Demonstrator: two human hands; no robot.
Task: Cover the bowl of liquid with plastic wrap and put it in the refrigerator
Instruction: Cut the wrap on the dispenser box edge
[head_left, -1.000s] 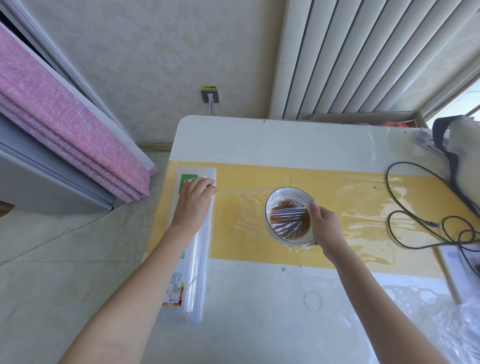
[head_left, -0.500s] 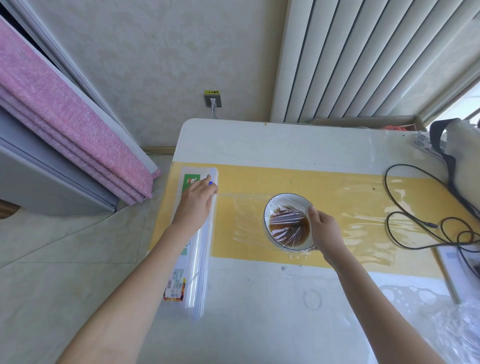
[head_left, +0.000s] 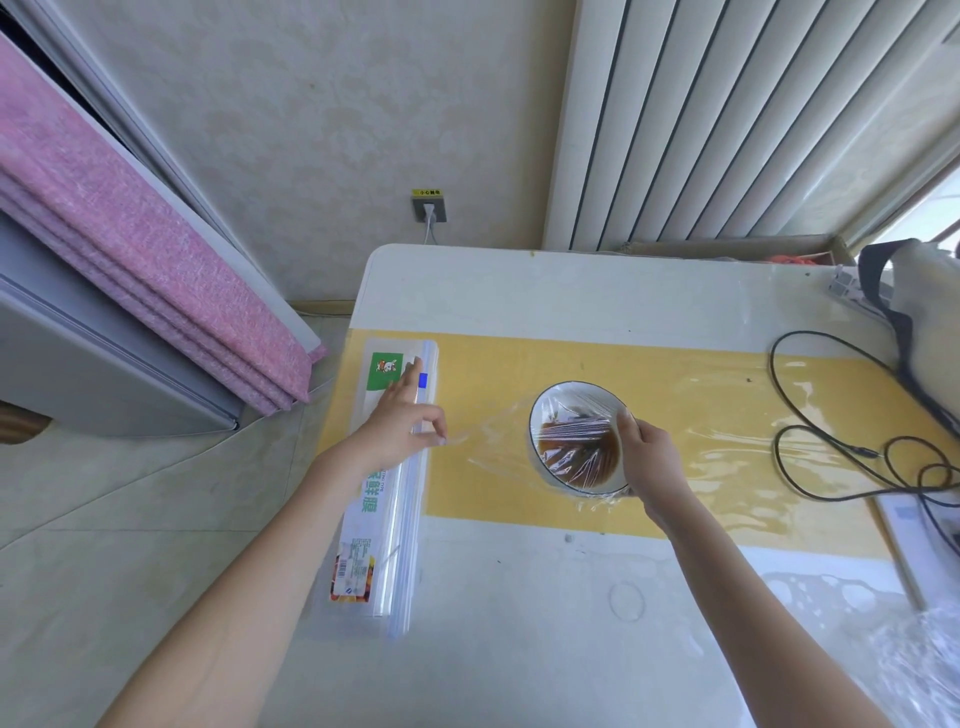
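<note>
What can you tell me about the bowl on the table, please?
The bowl is round and white with a thin dark rim, and looks ceramic. It holds brown liquid. Clear plastic wrap is stretched, wrinkled, over its top and trails off to the left. The bowl is tilted toward the camera, over the yellow band of the table. The right hand grips its right rim. The left hand does not touch it.

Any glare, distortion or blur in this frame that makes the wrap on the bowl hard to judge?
Head view: wide-angle distortion bends the wall panels and table edge; daylight glare streaks the plastic wrap over the bowl and the shiny table cover, so the loose film's edges toward the left hand are faint; focus is sharp around the right hand; the window corner is overexposed.
</note>
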